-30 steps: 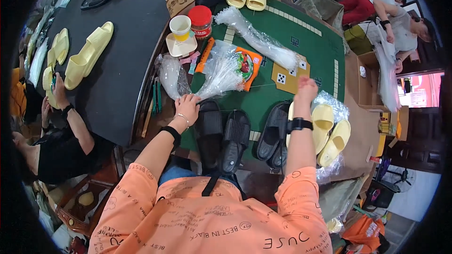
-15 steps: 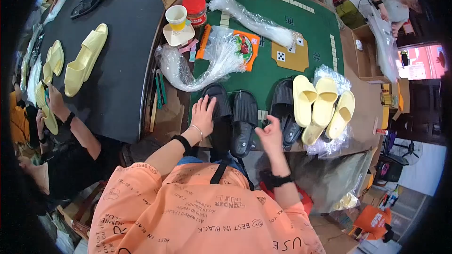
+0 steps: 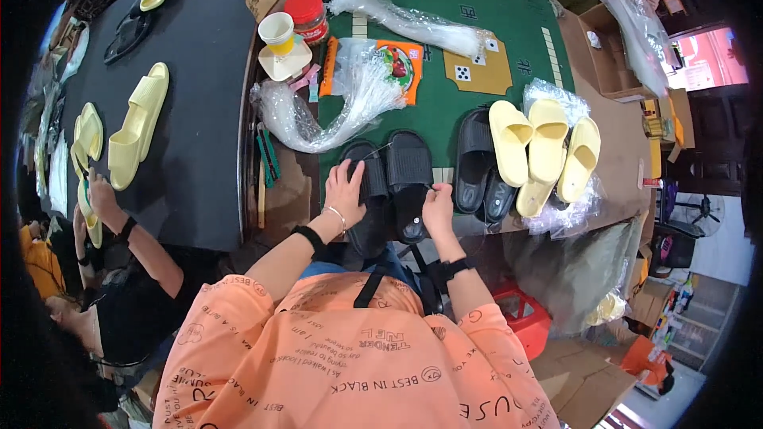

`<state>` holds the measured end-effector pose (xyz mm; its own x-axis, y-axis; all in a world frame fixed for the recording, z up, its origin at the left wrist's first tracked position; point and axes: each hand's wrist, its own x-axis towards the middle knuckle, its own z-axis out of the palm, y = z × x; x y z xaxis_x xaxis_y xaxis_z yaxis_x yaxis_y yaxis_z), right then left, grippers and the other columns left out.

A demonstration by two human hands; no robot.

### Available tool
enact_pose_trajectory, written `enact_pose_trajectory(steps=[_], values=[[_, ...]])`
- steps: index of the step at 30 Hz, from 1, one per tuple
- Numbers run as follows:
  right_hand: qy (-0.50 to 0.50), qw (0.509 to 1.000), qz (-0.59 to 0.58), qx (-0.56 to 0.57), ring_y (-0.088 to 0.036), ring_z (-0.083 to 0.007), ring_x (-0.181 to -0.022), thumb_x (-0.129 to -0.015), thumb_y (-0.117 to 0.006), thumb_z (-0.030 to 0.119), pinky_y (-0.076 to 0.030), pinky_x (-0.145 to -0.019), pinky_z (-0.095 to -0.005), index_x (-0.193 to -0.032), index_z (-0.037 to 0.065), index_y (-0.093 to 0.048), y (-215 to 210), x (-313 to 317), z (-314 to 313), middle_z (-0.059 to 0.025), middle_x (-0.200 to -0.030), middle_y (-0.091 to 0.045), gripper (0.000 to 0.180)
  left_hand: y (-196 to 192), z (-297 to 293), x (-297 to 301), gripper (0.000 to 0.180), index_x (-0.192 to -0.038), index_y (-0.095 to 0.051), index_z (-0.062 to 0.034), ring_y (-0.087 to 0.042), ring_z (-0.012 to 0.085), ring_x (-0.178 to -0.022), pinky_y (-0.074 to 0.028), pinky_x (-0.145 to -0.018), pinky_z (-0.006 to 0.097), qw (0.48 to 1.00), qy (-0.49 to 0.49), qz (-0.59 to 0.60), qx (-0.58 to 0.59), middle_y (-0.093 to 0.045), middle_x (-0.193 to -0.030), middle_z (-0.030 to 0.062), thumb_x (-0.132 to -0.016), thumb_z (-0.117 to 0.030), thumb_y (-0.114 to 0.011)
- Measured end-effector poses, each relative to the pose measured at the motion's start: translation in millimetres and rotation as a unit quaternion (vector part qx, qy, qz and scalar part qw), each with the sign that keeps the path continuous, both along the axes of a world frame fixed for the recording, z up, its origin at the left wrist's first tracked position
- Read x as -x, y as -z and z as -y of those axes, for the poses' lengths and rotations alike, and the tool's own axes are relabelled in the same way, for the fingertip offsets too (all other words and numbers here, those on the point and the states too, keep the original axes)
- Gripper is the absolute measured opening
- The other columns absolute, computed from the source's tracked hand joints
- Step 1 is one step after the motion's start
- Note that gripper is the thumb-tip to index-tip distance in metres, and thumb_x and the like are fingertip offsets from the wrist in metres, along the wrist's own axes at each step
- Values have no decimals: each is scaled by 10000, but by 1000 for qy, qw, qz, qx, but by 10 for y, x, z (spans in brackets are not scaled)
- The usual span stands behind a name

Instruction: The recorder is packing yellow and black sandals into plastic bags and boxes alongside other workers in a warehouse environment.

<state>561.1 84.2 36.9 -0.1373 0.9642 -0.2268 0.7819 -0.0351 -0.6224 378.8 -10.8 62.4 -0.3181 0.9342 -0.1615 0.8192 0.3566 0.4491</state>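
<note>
A pair of black slide sandals lies at the near edge of the green mat, toes pointing away from me. My left hand [image 3: 343, 200] rests over the left black slide [image 3: 367, 226], its fingers stretched out along the strap. Beside the right black slide [image 3: 410, 179] my right hand [image 3: 438, 213] is closed in a pinch at the outer edge near the strap. What its fingertips hold is hidden. A thin clear strand [image 3: 380, 146] shows between the two toes. Further right lie another black pair [image 3: 474, 163] and several pale yellow slides [image 3: 548, 143].
Bundles of clear plastic strands [image 3: 310, 123] lie beyond the slides, near an orange-printed bag [image 3: 401, 71]. A red-lidded jar [image 3: 306, 16] and paper cup [image 3: 276, 32] stand at the mat's left edge. A co-worker's hand [image 3: 103, 199] handles yellow slides at the dark table [image 3: 203, 127].
My right hand has gone from spread fingers to a pinch and moved left against the right slide. That slide now sits farther from me. My left hand stays on the left slide.
</note>
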Motion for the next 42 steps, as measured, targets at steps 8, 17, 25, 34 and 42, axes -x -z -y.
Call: enact_pose_trajectory(steps=[8,17,25,34,42], values=[[-87,961,-210,158,-520,-158,-654,-838,-444,111,-412,-606,-282,-885,21,-468,-216,251,601,-100,-710,-525,105,59,80,-297,260,-949,-571,1,-546,115,-552,-435,-511,237,871,-123,476,-15,-598,-708,80,-755,-171,-586],[-106,951,-141,254,-569,-221,-635,-776,-523,175,-421,-577,-299,-802,-16,-561,208,25,772,-141,-664,-574,197,-13,50,41,138,-711,-598,-9,-547,233,-578,-439,-553,331,986,-53,139,-76,-577,-652,90,-741,-144,-584],[152,902,-295,275,-432,-103,-428,-809,-474,129,-334,-375,-239,-655,24,-513,731,729,790,-6,-530,-450,191,368,-604,348,244,-849,-545,-90,-526,303,-869,-369,-720,421,995,-23,91,30,-572,-868,153,-844,-255,-365],[239,809,-443,302,-441,-123,-477,-804,-367,5,-328,-402,-217,-774,15,-446,624,1182,912,-50,-594,-460,85,1042,-619,602,321,-942,-584,-72,-515,333,-946,-337,-805,520,965,-12,180,191,-555,-999,150,-821,-277,-368],[-19,835,-367,409,-379,-63,-485,-867,-406,160,-284,-420,-202,-819,17,-510,216,632,707,14,-568,-422,183,822,-710,589,208,-864,-620,-112,-551,311,-864,-399,-784,416,976,-46,177,115,-601,-888,112,-786,-136,-429]])
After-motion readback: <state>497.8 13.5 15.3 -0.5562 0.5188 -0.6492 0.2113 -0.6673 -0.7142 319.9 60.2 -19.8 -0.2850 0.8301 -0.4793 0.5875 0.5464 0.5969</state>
